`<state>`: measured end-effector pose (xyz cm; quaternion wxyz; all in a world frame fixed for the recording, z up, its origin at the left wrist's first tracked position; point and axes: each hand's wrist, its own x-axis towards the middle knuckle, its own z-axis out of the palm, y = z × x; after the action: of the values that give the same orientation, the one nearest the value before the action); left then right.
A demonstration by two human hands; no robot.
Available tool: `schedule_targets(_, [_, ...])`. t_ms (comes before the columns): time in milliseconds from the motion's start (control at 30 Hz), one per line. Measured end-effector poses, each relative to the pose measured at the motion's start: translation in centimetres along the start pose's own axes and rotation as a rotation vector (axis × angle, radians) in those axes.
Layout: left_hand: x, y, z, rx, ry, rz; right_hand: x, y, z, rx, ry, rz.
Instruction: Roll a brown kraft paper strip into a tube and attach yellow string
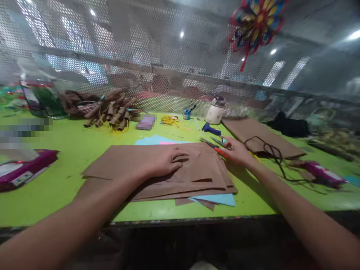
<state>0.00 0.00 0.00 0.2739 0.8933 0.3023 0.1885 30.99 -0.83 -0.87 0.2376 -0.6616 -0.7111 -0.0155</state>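
A stack of brown paper sheets (126,159) lies on the green table (64,187) in front of me. My left hand (170,161) rests on top of it, fingers stretched toward the right with small gaps between them. At the right end of the stack, my right hand (236,152) grips a pair of scissors (222,152) with orange-red handles. Their blades are apart and point to the upper left. Light blue paper (218,199) sticks out under the near side of the stack, and more blue with a pink strip shows behind it.
Behind the stack are a blue glue gun (211,129), a white bottle (216,110), a small blue jar (186,114), yellow string (169,120) and brown paper rolls (112,112). Brown board (261,137) and a black cord (277,157) lie right. A purple packet (36,165) sits left.
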Motion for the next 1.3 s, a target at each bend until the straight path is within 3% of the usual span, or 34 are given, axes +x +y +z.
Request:
schedule_targets(133, [-0.1, -0.4, 0.4, -0.02, 0.045, -0.028, 1.1, -2.5, -0.1, -0.035, 0.067, -0.135])
schedule_targets(267, [-0.1, -0.8, 0.7, 0.001, 0.157, -0.054, 2.8, -6.3, 0.4, 0.075, -0.193, -0.331])
schedule_targets(400, [-0.3, -0.6, 0.9, 0.049, 0.203, -0.119, 4.8, -8.7, 1.1, 0.04, -0.462, -0.357])
schedule_targets(633, [-0.6, -0.1, 1.0, 0.04, 0.23, -0.158, 6.7, -8.5, 1.6, 0.164, -0.596, -0.211])
schedule_targets(833, [-0.2, -0.3, 0.8, -0.047, 0.401, -0.244, 5.1, -7.6, 1.5, 0.853, -0.609, 0.17])
schedule_targets(967, [0.5, -0.9, 0.6, -0.098, 0.531, -0.362, 4.9, -6.1, 0.2, 1.152, -0.508, 0.324])
schedule_targets(1067, [0.6, -1.0, 0.4, 0.028, 0.438, -0.316, 5.4, -4.2, -1.2, 1.268, -0.377, 0.366])
schedule_targets(1200, [-0.3, 0.0, -0.5, 0.248, 0.164, -0.126, 5.3, -1.6, -2.7, 1.304, -0.171, 0.404])
schedule_targets(1300, [-1.5, 1.9, -1.6, 0.302, -0.038, -0.077, 4.6, 0.0, -3.5, 1.308, -0.08, 0.424])
